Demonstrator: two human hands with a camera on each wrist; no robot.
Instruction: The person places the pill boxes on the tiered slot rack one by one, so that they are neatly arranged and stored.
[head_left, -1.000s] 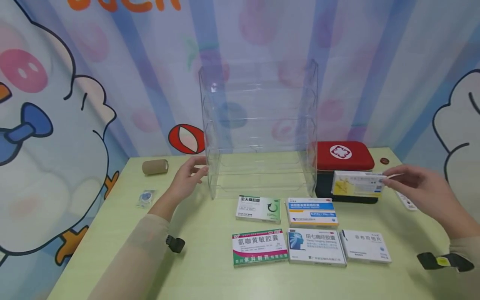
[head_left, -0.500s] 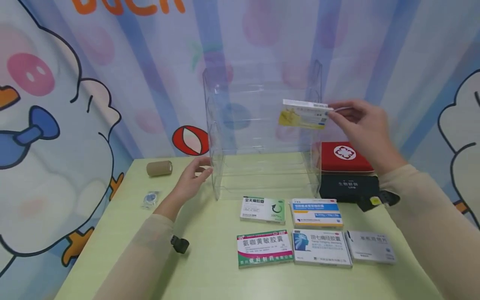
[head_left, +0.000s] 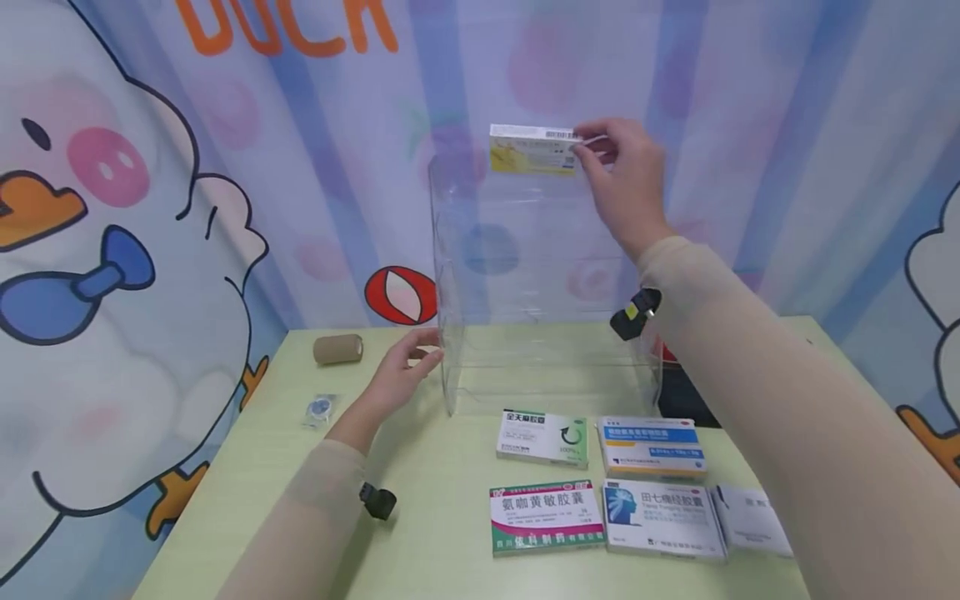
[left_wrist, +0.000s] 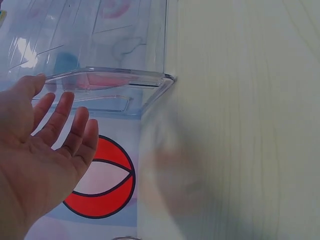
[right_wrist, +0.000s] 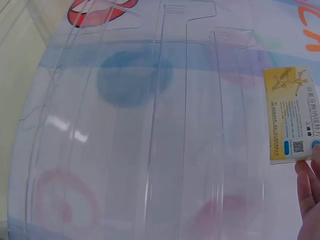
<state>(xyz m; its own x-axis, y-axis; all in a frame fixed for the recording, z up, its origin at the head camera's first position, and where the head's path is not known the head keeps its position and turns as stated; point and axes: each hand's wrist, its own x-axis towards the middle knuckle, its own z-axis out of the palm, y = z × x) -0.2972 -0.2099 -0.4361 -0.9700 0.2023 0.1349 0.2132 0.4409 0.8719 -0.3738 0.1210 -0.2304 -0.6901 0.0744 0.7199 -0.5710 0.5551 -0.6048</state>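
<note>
Two hands are working at the clear acrylic rack (head_left: 540, 275); your right hand (head_left: 622, 179) is pinching the yellow-and-white medicine box (head_left: 534, 150) by its end, holding it level at the rack's top edge; your left hand (head_left: 401, 375) is lying open with relaxed fingers against the rack's lower left side wall; five more boxes are lying on the green table (head_left: 247, 492) in front of the rack, among them the green-and-red box (head_left: 546, 517); a tan bandage roll (head_left: 337, 348) is sitting well to the left.

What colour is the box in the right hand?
The box is yellow and white, clearest in the right wrist view.
</note>
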